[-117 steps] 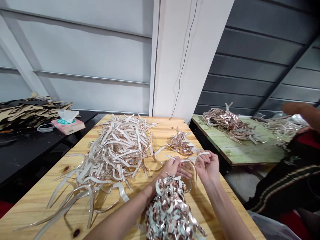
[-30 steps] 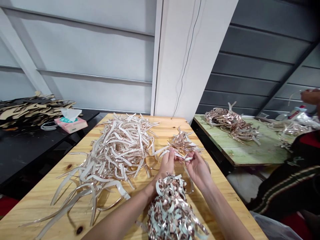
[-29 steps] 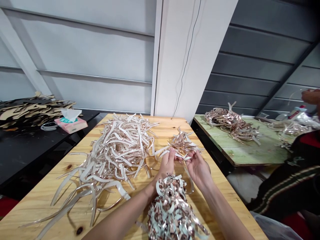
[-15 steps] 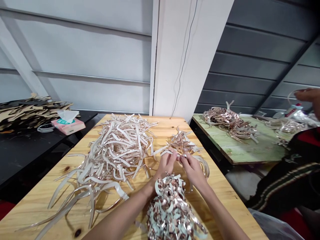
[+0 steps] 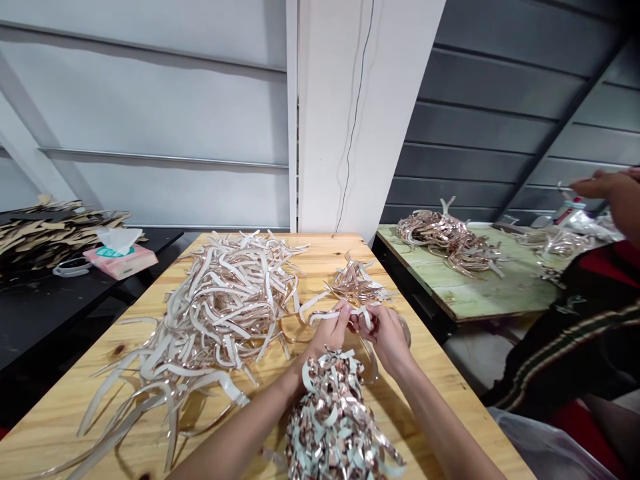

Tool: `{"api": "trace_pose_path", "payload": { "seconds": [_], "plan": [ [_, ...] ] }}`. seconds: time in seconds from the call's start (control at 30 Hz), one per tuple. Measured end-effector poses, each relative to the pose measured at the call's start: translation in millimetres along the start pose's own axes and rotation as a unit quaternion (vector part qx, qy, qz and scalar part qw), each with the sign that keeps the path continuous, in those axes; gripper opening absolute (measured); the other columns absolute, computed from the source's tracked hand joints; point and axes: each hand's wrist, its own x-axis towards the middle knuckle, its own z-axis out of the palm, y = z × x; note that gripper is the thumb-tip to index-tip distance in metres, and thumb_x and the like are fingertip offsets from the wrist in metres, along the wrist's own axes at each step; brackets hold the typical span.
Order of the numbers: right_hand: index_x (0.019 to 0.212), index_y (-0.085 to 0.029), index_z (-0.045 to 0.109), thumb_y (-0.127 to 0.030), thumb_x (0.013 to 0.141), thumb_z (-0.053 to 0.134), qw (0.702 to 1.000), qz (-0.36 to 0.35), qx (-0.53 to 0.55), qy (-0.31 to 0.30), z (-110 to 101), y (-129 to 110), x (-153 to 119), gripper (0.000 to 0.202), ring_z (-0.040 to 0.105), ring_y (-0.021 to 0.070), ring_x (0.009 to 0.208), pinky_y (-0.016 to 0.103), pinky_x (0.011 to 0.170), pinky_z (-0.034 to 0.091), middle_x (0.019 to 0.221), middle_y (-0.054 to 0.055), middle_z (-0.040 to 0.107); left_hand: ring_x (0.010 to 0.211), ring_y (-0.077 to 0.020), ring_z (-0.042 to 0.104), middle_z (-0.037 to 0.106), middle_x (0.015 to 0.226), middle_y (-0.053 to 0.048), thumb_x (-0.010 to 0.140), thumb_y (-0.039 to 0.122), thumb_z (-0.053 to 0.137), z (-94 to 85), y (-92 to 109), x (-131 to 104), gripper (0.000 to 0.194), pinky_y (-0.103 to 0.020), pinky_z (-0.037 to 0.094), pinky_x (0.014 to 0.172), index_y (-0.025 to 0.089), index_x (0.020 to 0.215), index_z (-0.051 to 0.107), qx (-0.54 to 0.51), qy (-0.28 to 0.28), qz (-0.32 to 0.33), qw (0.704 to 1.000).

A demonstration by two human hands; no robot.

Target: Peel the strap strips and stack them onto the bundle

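My left hand [image 5: 333, 329] is closed on a pale, shiny strip [image 5: 323, 316] whose end sticks out to the left. Close beside it, my right hand [image 5: 384, 335] pinches the same strip, and a short white end stands up between the two hands. Below them, between my forearms, lies a bundle of curled rose-gold and pale green strips [image 5: 333, 420]. Just beyond my hands is a small pile of rose-gold strips [image 5: 354, 280]. A large tangled heap of white and rose-gold strips [image 5: 230, 293] covers the left of the wooden table [image 5: 425, 413].
On the black table [image 5: 30, 320] at left are a pink tissue box [image 5: 121, 261], a white object [image 5: 73, 267] and a stack of dark and beige pieces [image 5: 45, 237]. The green table [image 5: 465, 300] at right holds more strips [image 5: 450, 240]. A person's hand [image 5: 613, 190] is at far right.
The view has shifted slightly to the right. A short end of the strip now stands up between my hands. The other person's hand has moved a little.
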Motion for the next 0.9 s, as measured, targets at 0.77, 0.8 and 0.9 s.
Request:
{"api": "trace_pose_path", "payload": {
  "seconds": [0.77,0.8,0.9],
  "plan": [
    [0.086,-0.018,0.065,-0.012,0.081,0.070,0.961,0.058,0.259,0.073,5.2,-4.1,4.0,0.010,0.068,0.0102,0.067,0.017,0.069,0.064,0.080,0.002,0.072,0.075,-0.0176,0.062,0.063,0.089,-0.003,0.107,0.042,0.036,-5.5,5.8,-4.6,0.031,-0.031,0.053,0.071,0.023,0.119,0.058,0.054,0.008,0.013,0.998],
    [0.086,-0.019,0.064,-0.012,0.080,0.071,0.959,0.058,0.269,0.075,5.5,-3.0,4.1,0.011,0.068,0.0103,0.067,0.017,0.068,0.064,0.080,0.002,0.072,0.075,-0.0175,0.062,0.063,0.090,-0.003,0.107,0.040,0.037,-5.8,5.9,-4.6,0.030,-0.030,0.053,0.072,0.023,0.119,0.058,0.070,0.012,0.027,0.997],
    [0.085,-0.019,0.063,-0.009,0.079,0.071,0.950,0.063,0.293,0.092,6.0,1.0,5.0,0.013,0.069,0.0103,0.069,0.017,0.069,0.066,0.077,0.001,0.072,0.082,-0.0190,0.064,0.067,0.095,-0.005,0.106,0.034,0.038,-7.4,6.5,-5.0,0.027,-0.032,0.054,0.079,0.022,0.117,0.061,0.137,0.045,0.078,0.986]
  ]
}}
